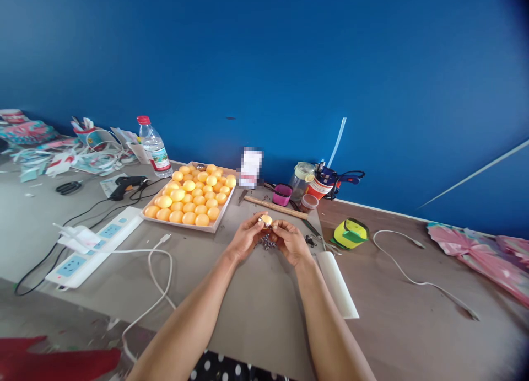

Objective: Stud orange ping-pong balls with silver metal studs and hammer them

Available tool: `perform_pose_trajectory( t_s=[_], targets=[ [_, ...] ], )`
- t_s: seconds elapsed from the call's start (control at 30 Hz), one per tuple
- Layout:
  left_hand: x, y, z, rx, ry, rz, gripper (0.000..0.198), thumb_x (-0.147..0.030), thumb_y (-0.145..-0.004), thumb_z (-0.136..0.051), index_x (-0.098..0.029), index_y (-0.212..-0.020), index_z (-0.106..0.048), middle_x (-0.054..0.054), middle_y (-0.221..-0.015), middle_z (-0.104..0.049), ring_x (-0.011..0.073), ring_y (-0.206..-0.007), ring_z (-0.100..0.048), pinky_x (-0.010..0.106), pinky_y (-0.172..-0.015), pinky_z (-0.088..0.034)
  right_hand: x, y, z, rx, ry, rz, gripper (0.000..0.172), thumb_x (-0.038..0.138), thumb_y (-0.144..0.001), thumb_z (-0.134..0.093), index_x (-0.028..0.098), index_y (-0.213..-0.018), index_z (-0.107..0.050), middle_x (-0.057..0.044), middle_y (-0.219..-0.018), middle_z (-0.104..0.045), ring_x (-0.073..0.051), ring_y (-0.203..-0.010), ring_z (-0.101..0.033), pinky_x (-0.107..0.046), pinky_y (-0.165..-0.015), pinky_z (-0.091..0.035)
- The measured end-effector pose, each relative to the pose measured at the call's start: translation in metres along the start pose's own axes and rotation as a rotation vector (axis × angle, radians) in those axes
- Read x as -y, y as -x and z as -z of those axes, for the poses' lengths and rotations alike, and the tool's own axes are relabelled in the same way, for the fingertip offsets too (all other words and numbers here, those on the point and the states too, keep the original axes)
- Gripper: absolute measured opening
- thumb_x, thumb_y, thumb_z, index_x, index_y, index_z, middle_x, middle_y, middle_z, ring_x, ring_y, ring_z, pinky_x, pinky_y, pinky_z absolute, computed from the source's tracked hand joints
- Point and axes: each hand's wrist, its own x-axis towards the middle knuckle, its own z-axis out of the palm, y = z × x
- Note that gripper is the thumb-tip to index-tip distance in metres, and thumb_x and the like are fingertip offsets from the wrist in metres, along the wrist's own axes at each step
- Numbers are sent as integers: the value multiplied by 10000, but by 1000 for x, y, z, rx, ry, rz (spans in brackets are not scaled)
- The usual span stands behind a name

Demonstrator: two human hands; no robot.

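An orange ping-pong ball [266, 219] is held up above the table between my two hands. My left hand [247, 236] grips it from the left, thumb and fingers closed. From the right, my right hand [291, 241] comes up against it with the fingertips pinched together; what they pinch is too small to make out. Something dark and shiny shows at the ball's lower edge, by the fingertips. Just beneath the hands lies a small heap of shiny dark metal bits [268, 242]. A shallow box [217, 225] full of similar orange balls stands to the left.
A hammer [275, 207] lies beyond the hands, near a purple cup [282, 194], a jar [303, 177] and a yellow-green container [350, 233]. At left are a power strip [95, 248], glue gun [127, 187] and water bottle [154, 146]. White cables [165, 282] cross the table.
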Motion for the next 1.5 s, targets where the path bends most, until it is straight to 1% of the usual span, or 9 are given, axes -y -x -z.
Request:
perform_pose_trajectory(
  t_s=[0.6,0.8,0.87,0.93,1.03,1.1,1.23,1.33,1.5],
  targets=[
    [6,0,3,-13,-99,-43,416,-302,-708,-684,-180,-1099,-611,37,-911,-616,140,-786,-566,296,-763,-435,-9,-4,-5,-88,-17,41,334,266,-522,-735,205,-695,-456,85,-562,-513,-67,-457,-431,-221,-497,-322],
    [4,-1,0,-28,32,-24,414,-267,-715,-675,-174,-1109,-590,44,-890,-640,148,-758,-603,313,-769,-451,-6,-8,6,-72,18,90,276,315,-570,-715,199,-722,-516,72,-571,-510,-68,-454,-408,-228,-500,-316],
    [1,-2,0,-46,80,-3,428,-250,-714,-673,-180,-1124,-573,48,-902,-646,152,-754,-622,325,-795,-453,-6,-12,16,-145,130,167,244,325,-591,-692,198,-758,-567,73,-544,-486,-78,-458,-405,-233,-502,-314],
    [-3,-2,0,-45,123,-1,435,-243,-725,-660,-183,-1141,-549,52,-911,-646,155,-751,-632,335,-811,-454,-6,-16,25,-232,377,233,194,321,-621,-657,190,-758,-618,56,-529,-498,-95,-471,-407,-244,-514,-322],
    [-7,-2,-2,-36,162,-38,435,-237,-742,-647,-170,-1153,-522,53,-900,-638,140,-750,-630,334,-834,-451,-8,-17,32,-270,752,303,142,275,-651,-604,199,-757,-658,-2,-673,-603,-148,-627,-510,-281,-643,-389],
    [-8,-2,-3,-41,155,-59,475,-227,-735,-660,-177,-1179,-499,39,-882,-631,119,-724,-620,320,-824,-453,-10,-14,30,-239,993,323,171,241,-683,-567,203,-812,-673,-33,-791,-628,-166,-730,-543,-286,-717,-393],
    [-8,-2,-3,-61,97,-65,546,-195,-696,-700,-176,-1200,-490,3,-773,-615,94,-653,-591,275,-746,-455,-14,-7,19,-91,1386,249,246,220,-740,-534,203,-944,-670,-73,-874,-619,-179,-780,-565,-269,-709,-372],
    [-6,-3,-2,-72,68,-51,548,-187,-668,-722,-163,-1176,-518,-6,-721,-603,94,-629,-577,265,-709,-447,-17,-5,13,-89,1520,215,248,199,-762,-506,221,-952,-664,-73,-914,-625,-181,-794,-577,-266,-703,-354],
    [-3,-3,-2,-60,44,-48,536,-181,-644,-738,-197,-1138,-531,-10,-795,-599,95,-645,-584,278,-707,-447,-21,-10,12,-168,1477,194,216,162,-771,-469,206,-830,-672,-65,-889,-643,-169,-779,-577,-259,-694,-353]
  ],
)
